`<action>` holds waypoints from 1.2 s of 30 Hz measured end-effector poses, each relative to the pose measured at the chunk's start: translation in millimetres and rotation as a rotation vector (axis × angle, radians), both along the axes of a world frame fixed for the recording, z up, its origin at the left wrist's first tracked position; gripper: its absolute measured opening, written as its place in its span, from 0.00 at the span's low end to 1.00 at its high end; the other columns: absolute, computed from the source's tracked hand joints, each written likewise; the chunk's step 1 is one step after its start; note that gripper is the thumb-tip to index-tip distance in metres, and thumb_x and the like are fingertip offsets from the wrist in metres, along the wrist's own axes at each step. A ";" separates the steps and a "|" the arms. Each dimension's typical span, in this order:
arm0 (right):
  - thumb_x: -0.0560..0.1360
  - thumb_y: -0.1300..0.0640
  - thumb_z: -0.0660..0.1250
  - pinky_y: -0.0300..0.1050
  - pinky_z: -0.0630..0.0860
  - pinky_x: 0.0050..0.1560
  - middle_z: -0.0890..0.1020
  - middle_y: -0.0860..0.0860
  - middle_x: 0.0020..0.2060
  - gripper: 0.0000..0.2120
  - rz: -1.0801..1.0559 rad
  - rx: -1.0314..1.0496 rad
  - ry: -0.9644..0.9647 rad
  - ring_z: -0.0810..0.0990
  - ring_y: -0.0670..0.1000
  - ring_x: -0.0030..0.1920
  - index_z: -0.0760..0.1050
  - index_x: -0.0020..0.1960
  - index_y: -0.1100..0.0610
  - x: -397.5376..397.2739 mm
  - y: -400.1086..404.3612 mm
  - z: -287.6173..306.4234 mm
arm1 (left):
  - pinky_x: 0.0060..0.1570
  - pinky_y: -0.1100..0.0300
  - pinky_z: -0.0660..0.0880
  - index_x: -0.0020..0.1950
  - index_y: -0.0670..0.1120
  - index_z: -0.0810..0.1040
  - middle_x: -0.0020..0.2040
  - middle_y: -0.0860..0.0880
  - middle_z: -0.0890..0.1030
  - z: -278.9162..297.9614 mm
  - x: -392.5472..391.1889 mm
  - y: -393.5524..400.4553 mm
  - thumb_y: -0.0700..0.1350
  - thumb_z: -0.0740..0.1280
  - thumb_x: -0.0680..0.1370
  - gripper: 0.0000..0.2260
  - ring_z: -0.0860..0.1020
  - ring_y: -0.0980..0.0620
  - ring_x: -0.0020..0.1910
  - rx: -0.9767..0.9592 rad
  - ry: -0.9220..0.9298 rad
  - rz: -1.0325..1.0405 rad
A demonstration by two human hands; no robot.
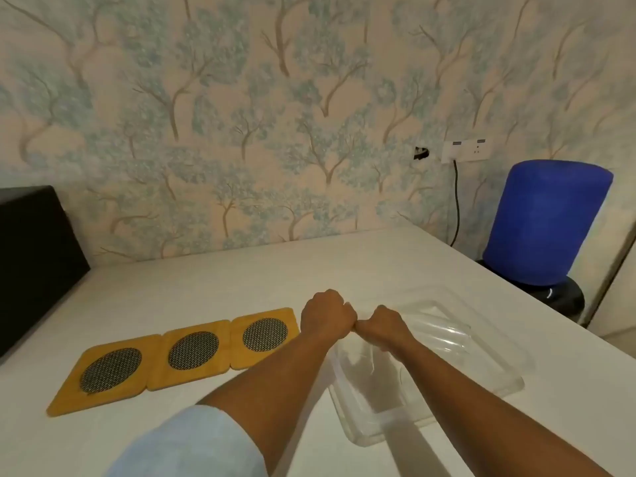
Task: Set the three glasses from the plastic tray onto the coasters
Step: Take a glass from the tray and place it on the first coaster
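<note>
Both fists closed, empty: left hand [327, 316], right hand [382, 327]. Glasses [437, 330] lying in tray [509, 380]: likely slick, breakable; grip mid-body.

Support surface: plain white, smooth-topped table [213, 287], back edge against the wall. Directly on it: three square yellow wooden coasters with dark round mesh centres [192, 351], in a touching row at left-centre; a clear rectangular plastic tray [495, 366] at right, contents indistinct; a black box-shaped object [34, 259] at the far left edge, partly out of frame.
</note>
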State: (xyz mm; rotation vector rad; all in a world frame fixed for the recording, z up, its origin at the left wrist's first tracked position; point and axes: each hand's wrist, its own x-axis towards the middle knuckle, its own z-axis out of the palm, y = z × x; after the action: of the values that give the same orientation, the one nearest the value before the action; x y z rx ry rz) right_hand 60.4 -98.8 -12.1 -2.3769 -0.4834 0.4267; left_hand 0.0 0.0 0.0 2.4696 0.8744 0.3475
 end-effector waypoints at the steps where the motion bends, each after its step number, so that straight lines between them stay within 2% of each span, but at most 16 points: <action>1: 0.69 0.43 0.69 0.47 0.78 0.41 0.78 0.52 0.38 0.21 0.025 -0.017 0.078 0.78 0.51 0.37 0.74 0.47 0.61 0.7 -0.3 -1.4 | 0.46 0.55 0.75 0.53 0.44 0.80 0.50 0.46 0.82 -1.0 2.8 -0.2 0.49 0.62 0.78 0.12 0.78 0.47 0.46 -0.023 0.010 -0.013; 3: 0.68 0.47 0.69 0.44 0.72 0.33 0.74 0.52 0.31 0.16 0.059 -0.042 0.182 0.72 0.50 0.29 0.72 0.42 0.59 -0.1 -2.3 -5.5 | 0.40 0.56 0.72 0.45 0.45 0.77 0.43 0.47 0.79 -3.6 8.2 -2.5 0.48 0.63 0.77 0.07 0.76 0.47 0.42 -0.040 0.039 -0.023; 5: 0.69 0.48 0.70 0.43 0.64 0.28 0.68 0.53 0.26 0.16 0.076 -0.044 0.244 0.65 0.50 0.24 0.68 0.36 0.58 0.2 -2.1 -12.2 | 0.30 0.59 0.67 0.35 0.43 0.70 0.34 0.48 0.74 -5.5 13.1 -6.0 0.45 0.64 0.74 0.09 0.73 0.48 0.34 -0.084 0.104 -0.019; 8: 0.71 0.50 0.70 0.42 0.64 0.28 0.68 0.52 0.26 0.16 0.045 -0.041 0.238 0.65 0.50 0.24 0.68 0.35 0.59 -0.4 -0.4 -20.1 | 0.26 0.61 0.63 0.33 0.44 0.67 0.32 0.49 0.72 -9.5 16.7 -8.0 0.42 0.65 0.70 0.09 0.70 0.51 0.29 -0.150 0.162 -0.003; 12: 0.70 0.50 0.70 0.40 0.66 0.25 0.72 0.52 0.29 0.14 -0.010 -0.007 0.264 0.68 0.50 0.25 0.72 0.38 0.60 -1.1 1.6 -24.2 | 0.27 0.61 0.64 0.34 0.44 0.69 0.32 0.48 0.73 -12.9 17.7 -6.2 0.43 0.65 0.70 0.07 0.71 0.51 0.30 -0.233 0.161 0.005; 14: 0.70 0.50 0.70 0.41 0.69 0.27 0.75 0.52 0.32 0.13 -0.043 0.021 0.289 0.73 0.50 0.28 0.73 0.41 0.60 -1.2 3.1 -24.5 | 0.28 0.61 0.65 0.34 0.44 0.70 0.32 0.48 0.75 -11.1 16.7 -5.1 0.43 0.65 0.69 0.06 0.73 0.49 0.32 -0.278 0.155 0.012; 16: 0.70 0.49 0.69 0.44 0.76 0.34 0.78 0.53 0.36 0.14 -0.076 0.050 0.297 0.79 0.52 0.36 0.75 0.45 0.61 -1.7 5.5 -20.5 | 0.29 0.61 0.67 0.35 0.44 0.72 0.33 0.48 0.75 -7.4 15.9 -4.1 0.45 0.66 0.69 0.07 0.75 0.49 0.33 -0.330 0.125 0.036; 18: 0.71 0.49 0.67 0.48 0.80 0.43 0.80 0.54 0.39 0.14 -0.090 0.068 0.275 0.83 0.56 0.43 0.74 0.44 0.61 -0.8 7.6 -13.5 | 0.31 0.61 0.69 0.37 0.44 0.73 0.36 0.48 0.77 -2.8 16.6 -1.9 0.48 0.68 0.70 0.08 0.77 0.49 0.35 -0.389 0.065 0.057; 19: 0.71 0.49 0.67 0.48 0.80 0.44 0.80 0.55 0.39 0.14 -0.095 0.083 0.258 0.83 0.56 0.44 0.73 0.42 0.61 -0.4 8.2 -8.8 | 0.33 0.60 0.72 0.39 0.44 0.74 0.38 0.48 0.79 0.2 17.0 0.0 0.50 0.69 0.70 0.10 0.79 0.49 0.37 -0.426 0.030 0.068; 21: 0.70 0.47 0.66 0.46 0.79 0.39 0.80 0.55 0.37 0.16 -0.106 0.150 0.233 0.82 0.55 0.39 0.72 0.40 0.60 0.0 9.6 1.8 | 0.41 0.56 0.80 0.46 0.42 0.78 0.43 0.46 0.82 6.7 17.0 6.3 0.54 0.72 0.69 0.16 0.82 0.47 0.42 -0.527 -0.057 0.088; 23: 0.69 0.46 0.66 0.43 0.74 0.32 0.79 0.55 0.38 0.19 -0.109 0.255 0.226 0.80 0.53 0.37 0.73 0.48 0.62 -1.0 12.1 11.3 | 0.50 0.52 0.82 0.52 0.40 0.79 0.48 0.44 0.83 13.5 15.3 14.6 0.56 0.74 0.68 0.22 0.83 0.46 0.45 -0.630 -0.145 0.106; 24: 0.68 0.46 0.66 0.42 0.72 0.32 0.79 0.55 0.41 0.23 -0.103 0.302 0.225 0.79 0.52 0.39 0.72 0.54 0.63 -2.2 14.3 15.4 | 0.51 0.52 0.82 0.53 0.40 0.79 0.49 0.43 0.84 17.4 13.0 18.8 0.56 0.75 0.68 0.23 0.83 0.46 0.46 -0.674 -0.177 0.108; 28: 0.66 0.42 0.68 0.44 0.75 0.43 0.74 0.54 0.59 0.40 -0.025 0.421 0.207 0.78 0.56 0.55 0.62 0.71 0.60 -13.8 29.0 29.2 | 0.51 0.53 0.82 0.58 0.39 0.79 0.52 0.43 0.84 35.2 -2.4 36.7 0.55 0.77 0.68 0.26 0.84 0.47 0.48 -0.788 -0.276 0.096; 30: 0.66 0.41 0.69 0.47 0.76 0.49 0.71 0.55 0.66 0.43 0.014 0.451 0.200 0.76 0.57 0.59 0.59 0.74 0.59 -22.0 38.6 34.6 | 0.53 0.53 0.82 0.57 0.38 0.79 0.50 0.42 0.84 43.3 -14.1 46.8 0.55 0.78 0.67 0.27 0.84 0.47 0.47 -0.783 -0.313 0.102; 33: 0.65 0.43 0.70 0.50 0.77 0.57 0.69 0.55 0.70 0.45 0.065 0.479 0.192 0.74 0.56 0.63 0.57 0.75 0.57 -36.0 55.4 38.9 | 0.54 0.51 0.82 0.55 0.38 0.80 0.45 0.44 0.83 51.8 -35.1 61.6 0.55 0.79 0.66 0.26 0.82 0.49 0.43 -0.759 -0.355 0.107; 36: 0.64 0.43 0.72 0.50 0.77 0.57 0.69 0.54 0.70 0.45 0.112 0.503 0.175 0.74 0.54 0.63 0.59 0.75 0.56 -51.4 74.2 39.9 | 0.55 0.54 0.81 0.60 0.41 0.79 0.52 0.45 0.83 56.0 -58.3 76.3 0.53 0.81 0.66 0.28 0.82 0.52 0.47 -0.754 -0.408 0.105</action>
State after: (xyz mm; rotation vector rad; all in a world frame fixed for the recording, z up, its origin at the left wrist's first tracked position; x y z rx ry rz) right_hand 9.0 -24.6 27.8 -1.8190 -0.5688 0.4928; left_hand -58.3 76.3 56.0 1.5936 0.7731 0.4391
